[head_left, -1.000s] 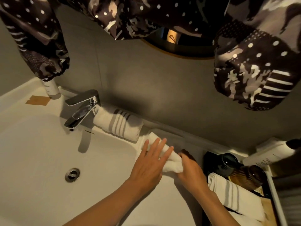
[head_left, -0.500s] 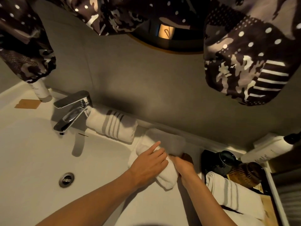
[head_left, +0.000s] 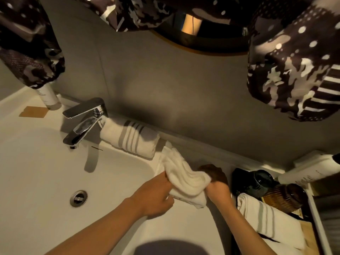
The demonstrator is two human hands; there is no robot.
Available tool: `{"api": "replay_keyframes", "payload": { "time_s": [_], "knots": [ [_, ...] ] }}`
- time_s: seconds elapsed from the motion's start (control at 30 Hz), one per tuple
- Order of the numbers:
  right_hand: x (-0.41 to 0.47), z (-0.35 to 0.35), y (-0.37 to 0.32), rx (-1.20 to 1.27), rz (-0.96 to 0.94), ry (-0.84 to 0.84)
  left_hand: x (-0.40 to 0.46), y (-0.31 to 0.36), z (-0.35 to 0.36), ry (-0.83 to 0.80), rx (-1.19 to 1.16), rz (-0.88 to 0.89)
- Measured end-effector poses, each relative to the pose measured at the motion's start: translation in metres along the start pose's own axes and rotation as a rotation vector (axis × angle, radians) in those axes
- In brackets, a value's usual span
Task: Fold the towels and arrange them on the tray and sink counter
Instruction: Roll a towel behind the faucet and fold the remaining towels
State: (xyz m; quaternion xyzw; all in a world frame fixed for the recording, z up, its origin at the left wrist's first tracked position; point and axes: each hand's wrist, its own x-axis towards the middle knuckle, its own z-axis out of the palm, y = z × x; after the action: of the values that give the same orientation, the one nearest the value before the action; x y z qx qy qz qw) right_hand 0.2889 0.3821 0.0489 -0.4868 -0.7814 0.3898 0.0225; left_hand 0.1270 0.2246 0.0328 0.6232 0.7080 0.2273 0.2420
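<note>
While I hold the white towel [head_left: 184,178] bunched between both hands, it sits on the sink counter [head_left: 180,223], just right of the basin [head_left: 55,177] and in front of the grey wall [head_left: 184,100]. My left hand [head_left: 156,196] grips its near left edge, fingers curled under the cloth. My right hand [head_left: 217,188] clutches the right end, where the fabric gathers into folds; the fingertips are hidden by the towel. One far corner of the cloth trails up toward the ledge at the foot of the wall.

Just to the far left of it, a folded striped towel [head_left: 130,138] lies along the counter's back edge, its left end touching the base of the chrome faucet [head_left: 82,124]. The drain [head_left: 78,198] is in the basin below the spout. Farther left stand a pale bottle [head_left: 48,97] and a small tan card [head_left: 34,111] flat on the counter.

To the right, close beside my right wrist, is the dark tray [head_left: 315,221]. It holds another folded striped towel [head_left: 265,218] at its near end, with a dark glossy cup [head_left: 255,181] and a brown ribbed cup [head_left: 283,197] behind it. A white dispenser bottle [head_left: 309,172] lies tilted against the wall past the tray.

Above, the lower rim of a round mirror [head_left: 202,43] shows on the wall, and patterned dark fabric [head_left: 294,67] hangs into view at the top left and top right.
</note>
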Motion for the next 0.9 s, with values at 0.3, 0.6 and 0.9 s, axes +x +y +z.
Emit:
{"api": "replay_keyframes", "payload": {
  "time_s": [0.3,0.6,0.9],
  "knots": [
    [-0.016,0.005,0.023,-0.497,-0.582,0.115,0.018,0.023,-0.011,0.074,0.547,0.141],
    [-0.065,0.013,0.004,-0.679,-0.645,0.195,-0.006,0.024,0.041,0.271,0.516,0.033],
    [-0.029,0.031,-0.008,-0.577,-0.196,0.212,0.02,0.02,0.027,0.075,0.635,-0.025]
  ]
}}
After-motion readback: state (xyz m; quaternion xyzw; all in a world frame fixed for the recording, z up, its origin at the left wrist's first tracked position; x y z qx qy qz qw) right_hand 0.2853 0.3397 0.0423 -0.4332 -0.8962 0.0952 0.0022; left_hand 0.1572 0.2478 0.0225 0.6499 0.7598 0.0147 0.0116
